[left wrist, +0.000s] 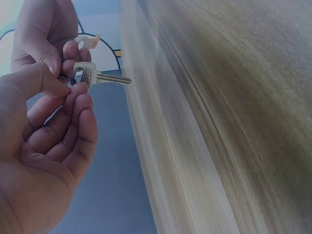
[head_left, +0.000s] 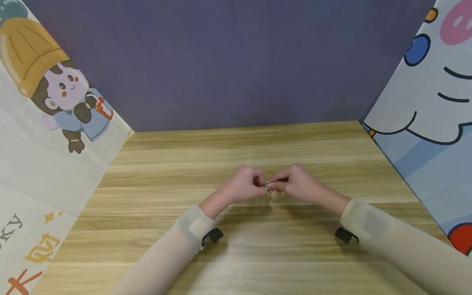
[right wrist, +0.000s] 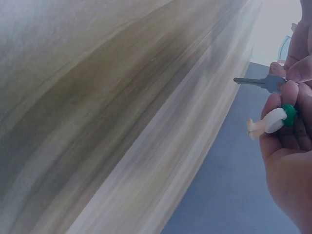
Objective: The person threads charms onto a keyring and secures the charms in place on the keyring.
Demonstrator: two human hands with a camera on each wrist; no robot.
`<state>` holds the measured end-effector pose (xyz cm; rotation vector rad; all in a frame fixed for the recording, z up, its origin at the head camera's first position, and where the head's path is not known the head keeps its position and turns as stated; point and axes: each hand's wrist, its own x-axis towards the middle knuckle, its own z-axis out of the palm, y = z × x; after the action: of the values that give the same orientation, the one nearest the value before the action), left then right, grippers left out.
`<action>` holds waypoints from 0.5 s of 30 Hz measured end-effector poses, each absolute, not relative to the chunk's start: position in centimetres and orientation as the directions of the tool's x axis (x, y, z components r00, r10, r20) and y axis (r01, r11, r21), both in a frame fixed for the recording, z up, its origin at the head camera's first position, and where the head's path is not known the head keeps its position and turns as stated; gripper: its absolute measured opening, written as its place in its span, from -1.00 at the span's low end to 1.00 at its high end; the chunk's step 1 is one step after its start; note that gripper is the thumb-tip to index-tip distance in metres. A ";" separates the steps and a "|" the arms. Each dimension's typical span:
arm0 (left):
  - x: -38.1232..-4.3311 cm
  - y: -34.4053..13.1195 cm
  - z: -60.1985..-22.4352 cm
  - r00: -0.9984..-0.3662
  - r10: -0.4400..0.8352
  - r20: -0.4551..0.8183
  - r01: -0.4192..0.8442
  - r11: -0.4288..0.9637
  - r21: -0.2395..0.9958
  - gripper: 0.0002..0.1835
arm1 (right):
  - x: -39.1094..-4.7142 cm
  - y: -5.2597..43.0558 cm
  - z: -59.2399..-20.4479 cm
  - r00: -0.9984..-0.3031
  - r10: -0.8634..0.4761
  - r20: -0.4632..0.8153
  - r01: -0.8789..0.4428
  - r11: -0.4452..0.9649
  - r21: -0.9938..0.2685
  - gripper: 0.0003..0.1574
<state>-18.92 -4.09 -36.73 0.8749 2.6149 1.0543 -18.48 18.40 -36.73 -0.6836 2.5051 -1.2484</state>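
Note:
My left hand point(head_left: 243, 184) and right hand point(head_left: 301, 184) meet above the middle of the table, fingertips almost touching. Between them is a small metal key ring point(left wrist: 62, 79), partly hidden by fingers. The left thumb and index finger pinch it; the right fingertips grip it from the other side. A silver key point(left wrist: 113, 78) hangs from the ring, its blade pointing toward the tabletop in both wrist views. Against the right fingers dangles a small figurine charm point(right wrist: 274, 120) with a green top, white middle and peach-coloured end. How it joins the ring is hidden.
Under the hands lies a wood-grain table point(head_left: 236, 254). A dark purple-grey panel point(head_left: 236, 61) stands along its back edge. Cartoon-printed panels flank it, one on the left point(head_left: 44, 172) and one on the right point(head_left: 435, 172). Each wrist carries a small black camera point(head_left: 215, 234).

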 end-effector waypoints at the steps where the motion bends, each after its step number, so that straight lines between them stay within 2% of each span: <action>1: -18.9 -4.1 -36.7 -0.812 0.583 0.044 0.444 0.567 0.694 -0.84 | -18.5 18.4 -36.7 -0.859 -0.511 -0.024 -0.283 0.515 -0.809 -0.85; 15: -19.1 -4.4 -36.4 -0.830 0.553 0.071 0.409 0.519 0.751 -0.82 | -18.5 18.4 -36.5 -0.892 -0.445 -0.073 -0.182 0.503 -0.845 -0.80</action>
<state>-19.09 -4.36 -36.37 0.8258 2.5795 1.2040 -18.54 18.40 -36.47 -0.5293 2.4681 -1.3370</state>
